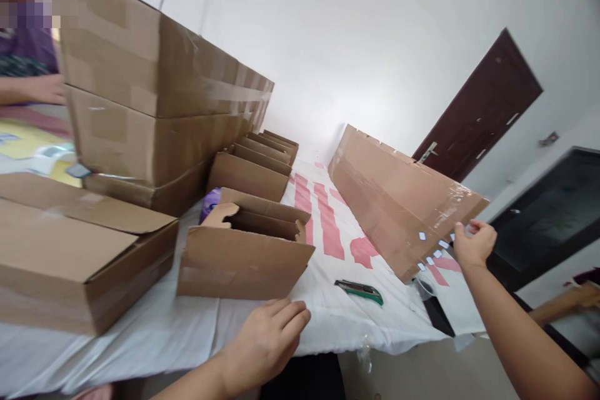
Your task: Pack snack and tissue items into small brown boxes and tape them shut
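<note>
My left hand is at the table's front edge, palm down, with its fingers curled together. Their undersides are hidden, so I cannot tell whether they hold anything. Just beyond it stands a small open-topped cardboard box. At the right, my right hand is raised beside a long cardboard box, with thumb and curled fingers apart and nothing visible between them. Several small white labels with blue borders are on that box's lower near corner, one close to my thumb. A green utility knife lies between my hands.
Large taped cartons are stacked at the left, with a flat carton in front. More open small boxes line up behind. Pink strips mark the white cloth. A clear cup is near the right edge. Another person's hand shows far left.
</note>
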`<action>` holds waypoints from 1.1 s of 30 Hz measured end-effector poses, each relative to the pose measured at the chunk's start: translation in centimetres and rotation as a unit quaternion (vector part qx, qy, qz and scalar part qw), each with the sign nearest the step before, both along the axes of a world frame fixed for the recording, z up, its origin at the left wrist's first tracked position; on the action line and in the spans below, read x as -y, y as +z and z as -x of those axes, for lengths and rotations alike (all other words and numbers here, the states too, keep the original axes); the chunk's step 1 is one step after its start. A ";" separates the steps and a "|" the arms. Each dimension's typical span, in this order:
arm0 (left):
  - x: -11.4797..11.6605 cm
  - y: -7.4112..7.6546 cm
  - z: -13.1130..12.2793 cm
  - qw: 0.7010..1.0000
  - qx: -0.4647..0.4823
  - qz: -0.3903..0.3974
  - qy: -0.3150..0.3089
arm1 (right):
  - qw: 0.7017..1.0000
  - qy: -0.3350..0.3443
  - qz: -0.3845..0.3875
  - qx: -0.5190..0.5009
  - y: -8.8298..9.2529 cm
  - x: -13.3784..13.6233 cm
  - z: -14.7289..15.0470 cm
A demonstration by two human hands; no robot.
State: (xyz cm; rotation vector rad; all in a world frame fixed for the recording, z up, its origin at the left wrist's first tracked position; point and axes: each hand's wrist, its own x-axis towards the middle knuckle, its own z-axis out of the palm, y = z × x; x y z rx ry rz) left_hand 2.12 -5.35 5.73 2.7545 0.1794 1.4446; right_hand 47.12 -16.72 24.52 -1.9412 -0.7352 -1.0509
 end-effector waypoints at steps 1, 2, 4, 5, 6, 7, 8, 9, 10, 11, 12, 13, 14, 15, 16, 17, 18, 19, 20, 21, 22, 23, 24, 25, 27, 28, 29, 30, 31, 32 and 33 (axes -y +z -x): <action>-0.1 0.6 0.4 1.000 0.015 -0.007 0.004 | 1.000 0.020 0.002 0.013 -0.4 -0.6 1.3; -0.3 1.2 0.9 0.999 0.034 -0.013 0.013 | 0.998 0.052 0.012 0.028 -0.9 -1.3 2.8; -0.9 2.4 2.1 0.994 0.086 -0.021 0.061 | 0.983 0.159 0.063 0.073 -2.3 -2.6 6.4; -1.4 3.1 2.9 0.988 0.117 -0.025 0.099 | 0.962 0.231 0.105 0.100 -3.1 -3.1 8.6; -2.1 3.7 3.7 0.977 0.153 -0.028 0.144 | 0.936 0.294 0.148 0.124 -4.0 -3.7 10.8; -2.8 4.2 4.5 0.963 0.189 -0.029 0.192 | 0.906 0.349 0.195 0.136 -4.9 -4.1 13.0; -3.7 4.6 5.3 0.946 0.221 -0.025 0.237 | 0.872 0.400 0.246 0.136 -5.9 -4.5 15.2; -4.6 5.0 6.1 0.930 0.245 -0.016 0.273 | 0.842 0.442 0.283 0.125 -6.9 -4.8 17.2; -5.6 5.2 6.8 0.919 0.257 -0.002 0.300 | 0.822 0.468 0.307 0.105 -8.0 -5.2 19.0; -6.5 5.4 7.4 0.914 0.254 0.017 0.316 | 0.804 0.490 0.327 0.080 -9.0 -5.5 20.5; -7.4 5.4 8.0 0.916 0.237 0.036 0.322 | 0.787 0.510 0.342 0.057 -10.0 -5.9 21.8; -8.1 5.4 8.5 0.923 0.212 0.050 0.318 | 0.772 0.527 0.352 0.039 -10.8 -6.3 22.7; -8.7 5.4 8.9 0.932 0.186 0.062 0.304 | 0.759 0.543 0.357 0.027 -11.4 -6.7 23.4; -9.1 5.3 9.2 0.942 0.167 0.072 0.283 | 0.751 0.557 0.355 0.018 -11.7 -7.1 23.9; -9.3 5.3 9.5 0.949 0.161 0.080 0.258 | 0.748 0.568 0.342 0.011 -11.7 -7.4 24.3; -9.2 5.3 9.7 0.955 0.167 0.083 0.231 | 0.752 0.577 0.317 0.007 -11.3 -7.8 24.7; -8.9 5.3 9.8 0.959 0.180 0.077 0.205 | 0.760 0.585 0.284 0.004 -10.6 -8.0 25.0; -8.4 5.4 9.9 0.962 0.194 0.058 0.182 | 0.767 0.593 0.245 0.003 -9.6 -8.2 25.5; -7.8 5.5 9.8 0.965 0.205 0.029 0.164 | 0.770 0.605 0.205 0.005 -8.3 -8.3 26.1; -7.1 5.6 9.7 0.966 0.211 -0.009 0.151 | 0.763 0.621 0.177 0.010 -6.8 -8.3 26.8; -6.3 5.7 9.5 0.966 0.212 -0.049 0.142 | 0.747 0.643 0.169 0.016 -5.4 -8.4 27.7; -5.5 5.8 9.2 0.965 0.207 -0.083 0.137 | 0.719 0.670 0.186 0.022 -4.0 -8.6 28.6; -4.8 5.8 8.9 0.964 0.200 -0.109 0.135 | 0.682 0.691 0.238 0.026 -2.9 -8.8 29.7; -4.1 5.9 8.5 0.964 0.192 -0.125 0.134 | 0.646 0.698 0.308 0.030 -2.1 -9.3 30.7; -3.1 5.8 7.6 0.966 0.179 -0.135 0.130 | 0.599 0.649 0.468 0.041 -1.8 -10.7 32.4; -2.7 5.7 7.3 0.967 0.175 -0.132 0.126 | 0.584 0.601 0.543 0.046 -2.2 -11.7 32.9; -2.5 5.6 6.9 0.969 0.174 -0.128 0.120 | 0.571 0.551 0.606 0.051 -3.1 -12.7 33.3; -2.4 5.5 6.7 0.971 0.174 -0.124 0.111 | 0.559 0.510 0.652 0.050 -4.1 -13.7 33.6; -2.3 5.5 6.5 0.972 0.173 -0.121 0.102 | 0.552 0.483 0.679 0.043 -5.4 -14.6 33.6; -2.3 5.4 6.4 0.973 0.172 -0.119 0.093 | 0.559 0.473 0.680 0.031 -6.6 -15.3 33.6; -2.4 5.4 6.3 0.975 0.169 -0.117 0.087 | 0.571 0.471 0.672 0.017 -7.8 -15.9 33.6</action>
